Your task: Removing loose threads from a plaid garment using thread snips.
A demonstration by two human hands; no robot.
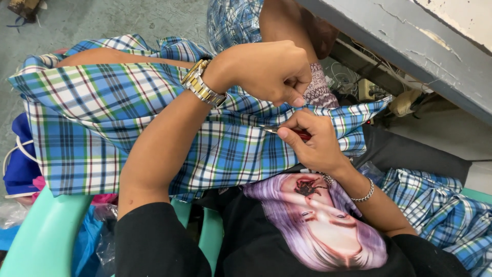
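Pinching the soft, light plaid fabric (102, 118) at its edge, the left hand (269, 72) steadies it while the right hand (312, 141) grips small thread snips (284, 132).

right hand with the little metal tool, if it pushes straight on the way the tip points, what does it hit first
Probably the blue plaid fabric. The right hand aims the small metal tool leftward along the cloth edge, just below the left hand that pinches it. Depth is unclear, so the left thumb could come first.
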